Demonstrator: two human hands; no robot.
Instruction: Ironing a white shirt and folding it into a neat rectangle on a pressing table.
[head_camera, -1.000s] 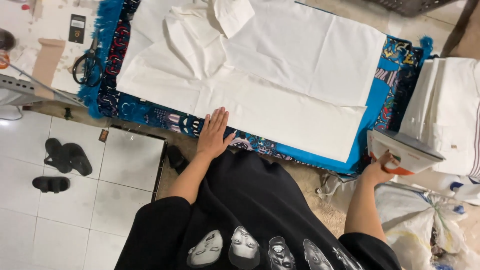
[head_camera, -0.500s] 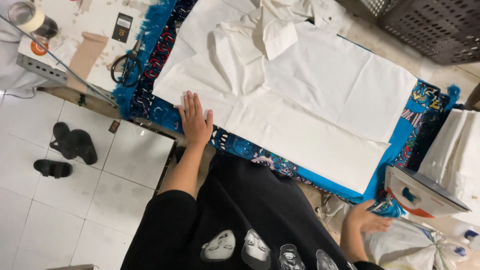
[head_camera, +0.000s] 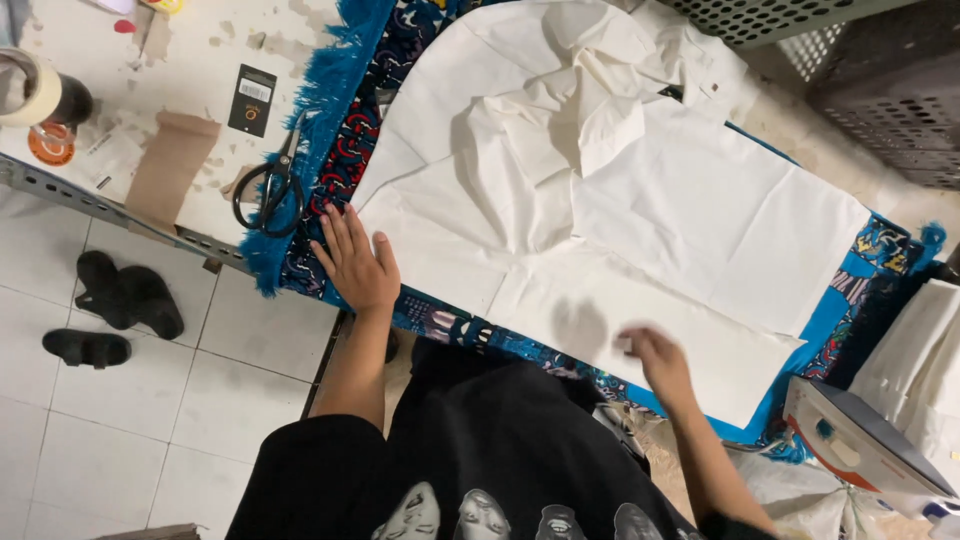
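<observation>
A white tiled floor (head_camera: 120, 420) is seen, with black sandals (head_camera: 125, 300) on it; dark perforated crates (head_camera: 880, 90) stand top right.

The single head camera is looking steeply down from close above, facing the white cloth (head_camera: 600, 250), floor tiles (head_camera: 150, 420) showing left.

Ahead of the left hand's fingers (head_camera: 340, 238), black scissors (head_camera: 272, 187) are lying just beside them on the desk (head_camera: 190, 60), blocking that way. Beyond the right hand's fingers (head_camera: 636, 342), flat white cloth (head_camera: 700, 230) is offering open room, while crumpled fabric (head_camera: 560, 110) is rising farther off. An iron (head_camera: 860, 450) is standing behind those fingers.
</observation>
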